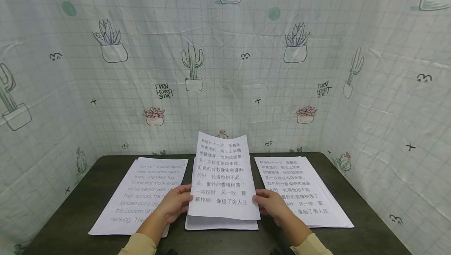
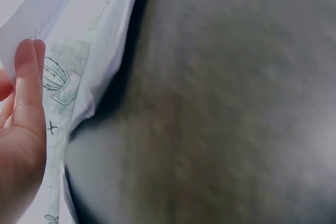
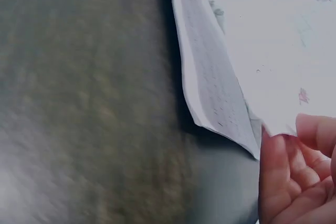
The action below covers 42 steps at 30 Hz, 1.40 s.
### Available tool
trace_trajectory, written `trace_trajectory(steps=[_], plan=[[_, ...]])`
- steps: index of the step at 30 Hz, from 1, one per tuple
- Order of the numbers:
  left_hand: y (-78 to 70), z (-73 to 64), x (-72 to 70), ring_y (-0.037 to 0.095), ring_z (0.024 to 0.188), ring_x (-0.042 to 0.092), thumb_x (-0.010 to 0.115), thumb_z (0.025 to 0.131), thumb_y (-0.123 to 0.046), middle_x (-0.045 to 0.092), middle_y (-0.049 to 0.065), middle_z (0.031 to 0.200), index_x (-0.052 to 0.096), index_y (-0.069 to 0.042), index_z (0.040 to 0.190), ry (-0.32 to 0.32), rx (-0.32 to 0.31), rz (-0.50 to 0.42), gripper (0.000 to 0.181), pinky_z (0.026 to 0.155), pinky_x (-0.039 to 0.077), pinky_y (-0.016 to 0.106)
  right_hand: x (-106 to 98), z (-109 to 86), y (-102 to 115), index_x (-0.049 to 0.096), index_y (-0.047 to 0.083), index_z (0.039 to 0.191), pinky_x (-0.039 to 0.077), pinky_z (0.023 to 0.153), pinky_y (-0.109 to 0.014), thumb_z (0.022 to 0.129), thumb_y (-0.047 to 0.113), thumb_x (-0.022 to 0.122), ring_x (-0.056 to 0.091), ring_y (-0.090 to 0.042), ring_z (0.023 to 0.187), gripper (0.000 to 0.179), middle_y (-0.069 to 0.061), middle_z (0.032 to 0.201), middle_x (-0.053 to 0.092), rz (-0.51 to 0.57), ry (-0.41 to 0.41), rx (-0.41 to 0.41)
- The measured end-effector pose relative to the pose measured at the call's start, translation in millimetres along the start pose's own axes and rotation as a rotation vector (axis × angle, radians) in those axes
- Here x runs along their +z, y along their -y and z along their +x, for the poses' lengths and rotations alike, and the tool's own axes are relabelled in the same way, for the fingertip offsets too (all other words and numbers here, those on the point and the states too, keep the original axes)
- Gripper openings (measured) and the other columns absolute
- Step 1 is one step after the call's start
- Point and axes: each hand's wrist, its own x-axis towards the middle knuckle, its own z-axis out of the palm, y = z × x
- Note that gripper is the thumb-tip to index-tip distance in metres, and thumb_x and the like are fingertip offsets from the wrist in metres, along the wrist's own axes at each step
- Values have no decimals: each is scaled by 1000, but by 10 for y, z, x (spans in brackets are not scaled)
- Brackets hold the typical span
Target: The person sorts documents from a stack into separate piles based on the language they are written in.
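A white sheet of paper point(image 1: 222, 174) printed with Chinese text is held up at the middle, its top tilted away. My left hand point(image 1: 175, 203) pinches its left edge between thumb and fingers. On the opposite edge, my right hand point(image 1: 274, 207) grips the paper the same way. Beneath the sheet lies a paper stack point(image 1: 221, 224), mostly hidden by it. In the left wrist view, the fingers point(image 2: 29, 93) lie behind part of the sheet point(image 2: 37, 14). The right wrist view has thumb and fingers point(image 3: 275, 166) closed on a paper corner.
Left of the held sheet is a stack of English-text pages point(image 1: 144, 192), partly behind the left forearm. A stack of Chinese-text pages point(image 1: 299, 184) lies to the right. All rest on a dark table point(image 1: 70, 208), enclosed by a cactus-print curtain point(image 1: 225, 90).
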Motion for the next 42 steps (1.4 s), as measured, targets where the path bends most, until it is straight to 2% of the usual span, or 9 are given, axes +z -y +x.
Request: trace_trajectory(steps=[7,14,22,29,42], plan=[[-100,57,131,15,85,69,55,87,-2,70,11,109,40,6,143,-14,-19,2,58,72,58,30,-161,32,11,51,-7,135,59,70,-35,95,9,58,70,-19,82,44,-12,102,71,123,18,-1],[-162,121,291,14,86,69,53,86,2,70,14,114,38,7,144,35,-11,-18,60,72,58,29,-371,42,-16,45,-4,141,59,75,-37,95,8,56,71,-21,92,49,-15,114,70,128,51,-17],[-141,198,519,12,84,69,55,87,1,72,10,110,41,5,144,79,-18,-61,59,71,57,26,-602,59,-98,43,-2,143,57,76,-35,97,11,54,69,-19,95,49,-15,118,68,92,11,22],[-121,253,773,13,84,68,56,86,1,71,11,109,41,4,143,72,-37,-52,59,70,58,27,-834,48,-166,39,-3,145,56,75,-33,98,13,53,68,-16,93,52,-12,115,68,75,2,33],[-202,358,1181,15,83,69,57,84,3,70,13,107,47,2,141,61,-73,-12,58,70,58,29,-1233,21,-287,32,-5,149,57,74,-32,99,13,53,67,-12,90,57,-2,107,69,90,-2,51]])
